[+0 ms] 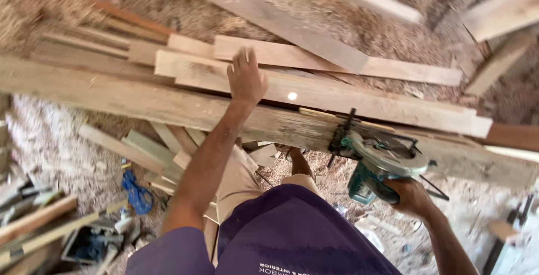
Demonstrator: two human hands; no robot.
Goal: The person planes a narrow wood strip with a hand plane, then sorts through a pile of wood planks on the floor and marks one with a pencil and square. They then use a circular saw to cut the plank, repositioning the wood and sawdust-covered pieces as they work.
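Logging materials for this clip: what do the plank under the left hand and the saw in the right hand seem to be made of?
Plank: bare, unfinished wood, pale with visible grain. Circular saw: teal body, probably plastic; guard looks like light grey metal, though blur leaves that open. The left hand presses the plank; the right hand grips the saw.

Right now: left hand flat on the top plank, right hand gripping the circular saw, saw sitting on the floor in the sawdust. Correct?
Not quite. The circular saw is not on the floor: it sits up against the edge of the long beam, held there by the right hand. The rest stands: the left hand lies flat on the top plank. The head view shows it.
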